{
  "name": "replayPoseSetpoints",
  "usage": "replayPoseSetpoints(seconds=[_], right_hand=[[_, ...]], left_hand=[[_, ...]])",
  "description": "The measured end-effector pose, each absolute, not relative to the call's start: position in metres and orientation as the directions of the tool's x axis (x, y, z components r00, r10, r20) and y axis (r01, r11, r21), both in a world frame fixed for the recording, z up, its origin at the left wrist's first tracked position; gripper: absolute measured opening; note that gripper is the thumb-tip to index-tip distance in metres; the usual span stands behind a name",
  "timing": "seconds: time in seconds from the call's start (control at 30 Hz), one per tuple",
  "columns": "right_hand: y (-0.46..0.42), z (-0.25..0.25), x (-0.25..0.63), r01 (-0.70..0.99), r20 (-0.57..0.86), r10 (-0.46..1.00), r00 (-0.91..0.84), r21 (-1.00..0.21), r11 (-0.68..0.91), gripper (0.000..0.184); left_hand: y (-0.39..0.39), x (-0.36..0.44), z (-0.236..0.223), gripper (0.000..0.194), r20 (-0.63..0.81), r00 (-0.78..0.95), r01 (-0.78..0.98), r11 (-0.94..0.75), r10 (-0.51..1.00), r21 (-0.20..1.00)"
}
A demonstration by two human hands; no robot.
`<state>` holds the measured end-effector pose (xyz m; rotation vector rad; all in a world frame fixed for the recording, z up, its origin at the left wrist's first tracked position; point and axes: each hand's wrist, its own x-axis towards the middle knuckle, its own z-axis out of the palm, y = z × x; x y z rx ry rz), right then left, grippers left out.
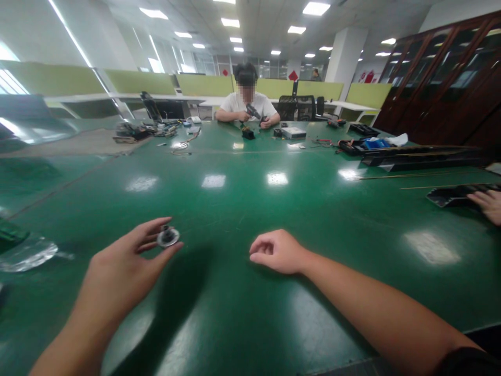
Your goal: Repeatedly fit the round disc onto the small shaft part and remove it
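Observation:
My left hand [125, 261] is raised over the green table at the left. Between its thumb and fingers it holds a small round part [168, 237] with a silvery rim and a dark knob-like centre; its exact kind is too small to tell. A long shadow of the hand falls on the tabletop. My right hand [278, 251] rests on the table near the middle, thumb side up. Its fingers are curled in toward the thumb, and nothing shows in the hollow between them.
Across the green table [235, 209], a person [248, 102] holds a power drill [252, 110]. Black metal profiles [422, 157] and tools lie at the right, beside another person's hand [487, 203]. Wires and parts [136, 130] are heaped far left; clear plastic [29, 253] lies near left.

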<state>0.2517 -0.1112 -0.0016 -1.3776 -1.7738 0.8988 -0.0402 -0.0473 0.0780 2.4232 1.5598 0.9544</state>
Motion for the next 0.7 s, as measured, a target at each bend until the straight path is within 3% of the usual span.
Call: replayPoseSetpoints(seconds=[0.07,0.2,0.4,0.7], right_hand=[[-0.111,-0.002,0.252,0.452,0.117,0.979,-0.167,-0.873,0.181,0.02],[-0.107,-0.005,0.252,0.375,0.155,0.987,-0.037,-0.913,0.158,0.023],[-0.103,-0.011,0.251,0.364,0.183,0.983,-0.017,-0.915,0.176,0.028],[-0.104,-0.01,0.251,0.412,0.187,0.981,-0.059,-0.89,0.194,0.027]], left_hand=[[-0.037,-0.008,0.078,0.04,0.396,0.374,0.736,-0.528,0.839,0.424],[-0.029,0.043,0.07,0.025,0.436,0.577,0.578,-0.722,0.691,0.38],[-0.04,0.057,0.039,0.019,0.471,0.547,0.479,-0.72,0.692,0.501],[-0.04,0.052,0.034,0.014,0.414,0.645,0.396,-0.744,0.643,0.538]])
